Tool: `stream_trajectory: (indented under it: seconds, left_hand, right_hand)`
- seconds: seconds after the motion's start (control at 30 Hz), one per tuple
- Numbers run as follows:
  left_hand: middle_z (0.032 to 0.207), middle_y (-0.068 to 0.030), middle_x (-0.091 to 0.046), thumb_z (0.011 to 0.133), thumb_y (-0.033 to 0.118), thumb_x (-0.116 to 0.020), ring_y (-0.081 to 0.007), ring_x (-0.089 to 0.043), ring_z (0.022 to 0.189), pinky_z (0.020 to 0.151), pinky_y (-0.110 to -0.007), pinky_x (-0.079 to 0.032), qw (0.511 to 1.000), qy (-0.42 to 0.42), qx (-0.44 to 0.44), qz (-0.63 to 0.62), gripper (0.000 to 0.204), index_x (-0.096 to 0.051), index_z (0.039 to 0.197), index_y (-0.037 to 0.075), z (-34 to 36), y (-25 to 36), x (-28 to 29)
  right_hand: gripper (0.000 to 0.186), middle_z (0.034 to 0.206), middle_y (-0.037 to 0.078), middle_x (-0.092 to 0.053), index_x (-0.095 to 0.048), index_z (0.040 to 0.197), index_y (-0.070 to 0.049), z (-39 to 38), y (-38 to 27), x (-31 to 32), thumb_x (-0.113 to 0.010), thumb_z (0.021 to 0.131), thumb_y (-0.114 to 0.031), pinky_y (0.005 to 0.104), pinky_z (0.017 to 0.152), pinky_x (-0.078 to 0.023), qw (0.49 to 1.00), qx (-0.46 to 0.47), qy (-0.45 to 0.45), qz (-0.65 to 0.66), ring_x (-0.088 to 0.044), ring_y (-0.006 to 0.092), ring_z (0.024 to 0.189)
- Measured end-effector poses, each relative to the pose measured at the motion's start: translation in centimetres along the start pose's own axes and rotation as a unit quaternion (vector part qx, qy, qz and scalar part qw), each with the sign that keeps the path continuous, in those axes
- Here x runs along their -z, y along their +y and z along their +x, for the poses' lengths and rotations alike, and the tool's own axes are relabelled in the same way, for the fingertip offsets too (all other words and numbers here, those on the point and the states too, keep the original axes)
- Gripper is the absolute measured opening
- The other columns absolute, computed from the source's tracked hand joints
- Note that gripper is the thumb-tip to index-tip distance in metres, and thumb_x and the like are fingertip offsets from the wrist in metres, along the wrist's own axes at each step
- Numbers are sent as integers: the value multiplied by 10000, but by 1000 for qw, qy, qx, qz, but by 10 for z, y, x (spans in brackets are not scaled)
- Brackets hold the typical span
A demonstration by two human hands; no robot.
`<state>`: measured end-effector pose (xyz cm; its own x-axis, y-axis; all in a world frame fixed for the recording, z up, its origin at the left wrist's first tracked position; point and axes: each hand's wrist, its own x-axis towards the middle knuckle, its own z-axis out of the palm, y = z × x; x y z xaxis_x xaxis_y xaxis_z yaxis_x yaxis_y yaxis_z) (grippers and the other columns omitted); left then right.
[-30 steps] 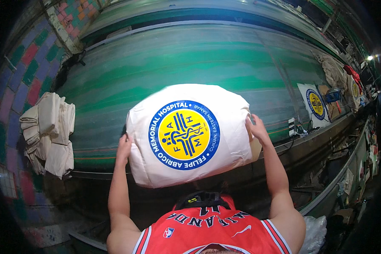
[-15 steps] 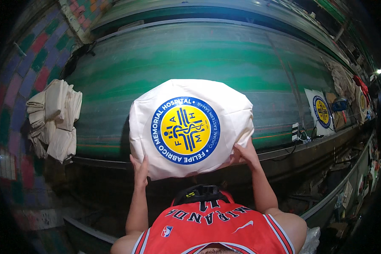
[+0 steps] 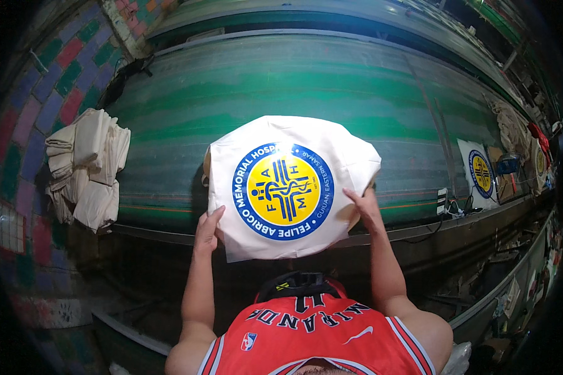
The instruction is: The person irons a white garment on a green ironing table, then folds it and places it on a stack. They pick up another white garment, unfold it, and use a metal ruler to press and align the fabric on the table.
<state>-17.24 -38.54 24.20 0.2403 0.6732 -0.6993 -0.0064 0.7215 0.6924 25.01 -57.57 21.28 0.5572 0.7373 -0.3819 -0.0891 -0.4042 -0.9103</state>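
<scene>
Between my hands is a white cloth piece (image 3: 350, 150), apparently a bag, with a round blue-and-yellow emblem facing up. It is held over the near edge of a long green table (image 3: 281, 81). My left hand (image 3: 209, 230) pinches its near left edge, thumb on top. At the right side, my right hand (image 3: 364, 207) grips it, thumb lying on the cloth by the emblem's rim and fingers hidden underneath. The cloth's near edge hangs toward me, and its far side bulges with soft folds.
A pile of folded cream cloth (image 3: 91, 165) lies at the table's left end, beside a painted brick wall (image 3: 50, 81). To the right are a flat sheet with a matching emblem (image 3: 478, 172), a blue object (image 3: 508, 164), a cable (image 3: 460, 209) and crumpled cloth (image 3: 512, 128).
The cloth has shifted slightly right and toward me. My right thumb has moved inward onto its upper face, and my left hand has come up a little along its edge.
</scene>
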Motion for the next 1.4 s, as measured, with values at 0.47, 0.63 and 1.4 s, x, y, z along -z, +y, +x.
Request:
stream_trajectory:
  seconds: [0.47,0.63,1.4]
  left_hand:
    - [1227,-189,-659,808,56,-787,-299,-718,1013,839,-417,-627,996,13,-81,38,803,-358,1486,28,57,-55,10]
    - [1055,-173,-745,838,54,-688,-296,-754,889,821,-434,-640,995,-82,40,-40,446,-598,1267,-31,80,-54,-11]
    - [1100,-172,-738,885,100,-660,-315,-747,927,858,-458,-625,965,-198,73,-157,423,-599,1289,-10,153,-24,47]
  right_hand:
    - [1016,1322,214,-596,-190,1559,14,14,55,-67,-853,805,-145,418,923,-597,975,-118,-77,169,-685,286,1090]
    - [689,1162,137,-712,-494,1415,10,34,47,-19,-812,835,-184,395,829,-627,944,-215,-137,208,-739,236,946]
    - [1051,1541,232,-379,-180,1565,-30,92,70,-141,-817,732,34,414,1022,-540,989,-25,27,140,-570,356,1269]
